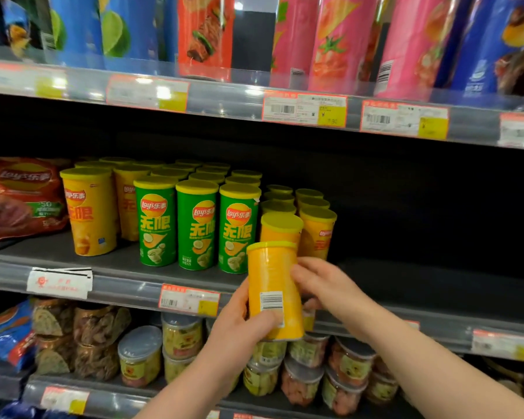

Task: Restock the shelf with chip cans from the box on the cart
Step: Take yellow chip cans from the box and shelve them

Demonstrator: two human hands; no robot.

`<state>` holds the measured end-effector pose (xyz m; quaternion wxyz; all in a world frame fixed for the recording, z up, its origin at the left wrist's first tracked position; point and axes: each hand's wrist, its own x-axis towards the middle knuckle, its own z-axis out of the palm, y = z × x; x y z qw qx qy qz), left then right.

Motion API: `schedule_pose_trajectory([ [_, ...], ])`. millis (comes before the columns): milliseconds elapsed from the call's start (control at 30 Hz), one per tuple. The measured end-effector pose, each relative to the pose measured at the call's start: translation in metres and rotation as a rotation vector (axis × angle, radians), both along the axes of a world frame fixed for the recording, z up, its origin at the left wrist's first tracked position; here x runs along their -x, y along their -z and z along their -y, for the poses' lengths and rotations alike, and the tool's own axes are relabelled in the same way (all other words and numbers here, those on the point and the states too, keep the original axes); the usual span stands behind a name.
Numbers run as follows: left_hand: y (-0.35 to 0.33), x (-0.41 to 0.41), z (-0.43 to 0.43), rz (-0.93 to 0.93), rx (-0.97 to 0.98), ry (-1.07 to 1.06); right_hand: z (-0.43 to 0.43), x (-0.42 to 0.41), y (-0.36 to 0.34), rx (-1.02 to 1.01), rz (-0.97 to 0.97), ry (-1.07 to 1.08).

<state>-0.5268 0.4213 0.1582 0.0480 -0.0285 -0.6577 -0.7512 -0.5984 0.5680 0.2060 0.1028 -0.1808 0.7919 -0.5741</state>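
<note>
Hovering before the front rail of the middle shelf (127, 285), a yellow chip can (274, 285) is held upright between both hands, its barcode turned toward the camera. The left hand (236, 325) is wrapped around the can's lower part, thumb laid across the front near the base. The right hand (324, 282) is closed on the can's right side higher up, thumb at the front and fingers behind. The two hands are thus brought close together, with only the can between them.

Just beyond the hands, a column of matching yellow cans (316, 234) stands on the shelf, the nearest one right behind the held can's lid. Beyond and left of the left hand stand three green cans (197, 228). Beyond and right of the right hand, a bare dark stretch of shelf (421, 279) is seen. The box and the cart are not in view.

The can is judged to be light and stiff-walled, though its glossy wrap may be somewhat slippery. Its contents are brittle, so knocks are best avoided. A hold around the mid-body is advised, not by the plastic lid, which might pop off. It is probably best set down base first at the front of the yellow column.
</note>
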Motion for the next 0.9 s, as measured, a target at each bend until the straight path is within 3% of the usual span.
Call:
schedule_pose_trajectory([
  [100,-0.007,0.006,-0.018,-0.022,0.018,0.042,-0.014,-0.004,0.004,0.098,0.162,-0.145],
  [233,-0.008,0.014,-0.03,-0.058,0.22,-0.044,-0.034,0.008,0.0,0.25,0.091,-0.048],
  [300,-0.003,0.019,-0.027,-0.105,0.492,-0.184,-0.041,0.016,-0.004,0.266,0.03,0.059],
  [400,0.013,0.027,-0.015,-0.372,1.102,-0.462,-0.046,0.025,-0.012,0.142,-0.103,0.214],
  [467,0.027,0.034,-0.004,-0.474,1.299,-0.543,-0.045,0.033,-0.012,0.035,-0.162,0.285],
  [667,0.046,0.042,0.008,-0.626,1.413,-0.585,-0.032,0.047,0.006,-0.166,-0.145,0.356],
  [767,0.047,0.041,0.006,-0.633,1.383,-0.592,-0.036,0.047,0.008,-0.174,-0.058,0.261],
  [900,0.047,0.039,0.005,-0.582,1.383,-0.583,-0.042,0.047,0.01,-0.27,-0.084,0.247],
])
